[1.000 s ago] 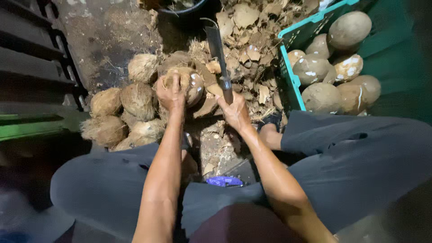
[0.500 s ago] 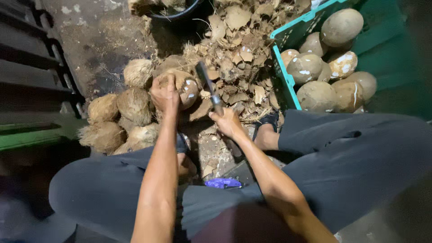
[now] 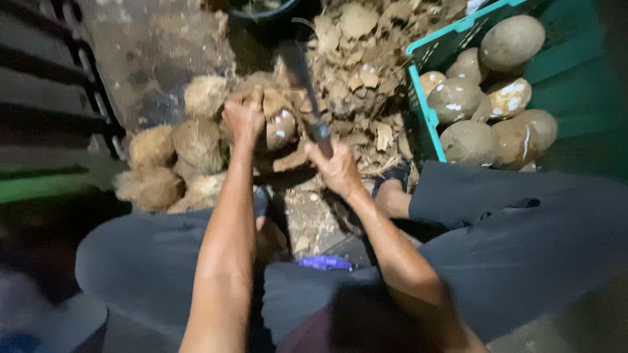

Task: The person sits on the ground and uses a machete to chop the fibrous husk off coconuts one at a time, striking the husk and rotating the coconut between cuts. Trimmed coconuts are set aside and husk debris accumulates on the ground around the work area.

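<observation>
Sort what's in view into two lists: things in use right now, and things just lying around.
In use:
- left hand gripping the coconut
- right hand gripping the big knife raised over it

Lying about:
- husked coconuts piled on the left
- heap of husk chips
- green crate of trimmed coconuts
- black tub
- small purple thing by the legs

peeled coconuts in crate (image 3: 468, 141): 7 | husked coconuts (image 3: 198, 142): 6 | cleaver (image 3: 302, 77): 1
</observation>
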`<state>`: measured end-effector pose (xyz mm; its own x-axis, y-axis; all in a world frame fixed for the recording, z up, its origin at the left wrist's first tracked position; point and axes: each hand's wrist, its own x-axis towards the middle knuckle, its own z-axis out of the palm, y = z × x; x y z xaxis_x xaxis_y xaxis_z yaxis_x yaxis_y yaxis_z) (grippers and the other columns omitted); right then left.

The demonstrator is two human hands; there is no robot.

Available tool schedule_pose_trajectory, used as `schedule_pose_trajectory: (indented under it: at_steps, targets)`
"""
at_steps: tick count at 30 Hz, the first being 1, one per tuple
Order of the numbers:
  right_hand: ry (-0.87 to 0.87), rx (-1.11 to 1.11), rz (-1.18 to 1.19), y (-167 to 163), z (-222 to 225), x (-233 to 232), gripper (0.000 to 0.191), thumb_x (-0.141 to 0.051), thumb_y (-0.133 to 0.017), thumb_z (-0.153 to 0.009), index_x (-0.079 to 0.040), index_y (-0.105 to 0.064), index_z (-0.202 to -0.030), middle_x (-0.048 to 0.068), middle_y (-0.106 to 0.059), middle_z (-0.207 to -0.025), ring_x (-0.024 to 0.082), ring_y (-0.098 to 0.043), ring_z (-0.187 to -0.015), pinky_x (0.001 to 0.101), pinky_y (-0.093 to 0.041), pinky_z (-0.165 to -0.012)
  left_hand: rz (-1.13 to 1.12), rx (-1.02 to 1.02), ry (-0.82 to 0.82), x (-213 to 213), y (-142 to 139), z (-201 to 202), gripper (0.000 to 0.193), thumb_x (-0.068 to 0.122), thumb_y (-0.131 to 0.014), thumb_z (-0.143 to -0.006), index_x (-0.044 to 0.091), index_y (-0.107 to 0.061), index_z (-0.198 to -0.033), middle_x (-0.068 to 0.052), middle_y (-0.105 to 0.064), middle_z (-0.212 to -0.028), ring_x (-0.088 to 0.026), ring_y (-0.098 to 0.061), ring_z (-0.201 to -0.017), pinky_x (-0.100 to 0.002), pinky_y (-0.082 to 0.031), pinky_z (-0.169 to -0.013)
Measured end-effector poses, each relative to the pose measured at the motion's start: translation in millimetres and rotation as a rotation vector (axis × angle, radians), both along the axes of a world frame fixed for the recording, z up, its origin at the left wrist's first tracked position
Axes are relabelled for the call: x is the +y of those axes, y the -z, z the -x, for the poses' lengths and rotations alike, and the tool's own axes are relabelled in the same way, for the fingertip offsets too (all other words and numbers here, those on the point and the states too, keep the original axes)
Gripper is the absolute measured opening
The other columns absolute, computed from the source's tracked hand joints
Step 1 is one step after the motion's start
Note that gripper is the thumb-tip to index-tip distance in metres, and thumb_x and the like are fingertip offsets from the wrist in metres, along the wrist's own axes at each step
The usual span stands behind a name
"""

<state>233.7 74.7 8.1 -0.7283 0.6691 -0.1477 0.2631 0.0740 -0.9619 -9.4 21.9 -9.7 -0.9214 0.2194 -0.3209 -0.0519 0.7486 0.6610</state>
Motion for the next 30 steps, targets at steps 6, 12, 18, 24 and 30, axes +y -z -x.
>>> schedule_pose_trajectory:
  at_steps: [6, 12, 18, 24, 30]
  targets:
    - [0.171, 0.045, -0.079, -1, 2, -6, 0.044, -0.039, -0.066, -0.100, -0.017, -0.051, -0.065, -0.002, -0.052, -0.056, 0.009, -0.046, -0.043, 0.0300, -0.040, -0.038, 0.004, 0.068, 0.010, 2, -7, -5, 0.056, 0.058, -0.072, -0.078, 0.014, -0.077, -0.114, -0.024, -0.072, -0.113, -0.041, -0.068, -0.109, -0.050, -0.050, -0.095]
    - [0.043, -0.066, 0.068, 2, 2, -7, 0.043, -0.037, -0.066, -0.099, -0.015, -0.049, -0.066, -0.002, -0.048, -0.057, 0.010, -0.046, -0.044, 0.0314, -0.039, -0.038, 0.014, 0.104, 0.012, 3, -5, -6, 0.057, 0.055, -0.073, -0.077, 0.012, -0.077, -0.115, -0.026, -0.072, -0.112, -0.043, -0.068, -0.108, -0.050, -0.050, -0.096]
    - [0.149, 0.052, -0.053, 9, 1, -5, 0.043, -0.038, -0.065, -0.100, -0.012, -0.053, -0.069, -0.001, -0.051, -0.059, 0.012, -0.048, -0.048, 0.0351, -0.041, -0.044, -0.008, 0.107, 0.031, 1, 1, -3, 0.061, 0.058, -0.072, -0.077, 0.012, -0.075, -0.117, -0.026, -0.071, -0.110, -0.044, -0.067, -0.107, -0.052, -0.049, -0.095]
    - [0.030, -0.122, -0.084, 17, 1, -5, 0.043, -0.042, -0.065, -0.101, -0.015, -0.048, -0.072, -0.002, -0.047, -0.060, 0.010, -0.045, -0.048, 0.0332, -0.040, -0.042, 0.022, 0.107, 0.021, 1, -5, -5, 0.060, 0.062, -0.071, -0.077, 0.014, -0.079, -0.112, -0.022, -0.074, -0.111, -0.041, -0.068, -0.109, -0.050, -0.049, -0.098]
    - [0.162, -0.055, -0.015, 23, 2, -8, 0.042, -0.044, -0.061, -0.099, -0.015, -0.055, -0.069, -0.004, -0.049, -0.058, 0.010, -0.045, -0.044, 0.0335, -0.040, -0.037, 0.080, 0.054, 0.072, -3, -7, -7, 0.059, 0.063, -0.070, -0.080, 0.016, -0.075, -0.116, -0.020, -0.074, -0.110, -0.039, -0.070, -0.104, -0.051, -0.050, -0.094]
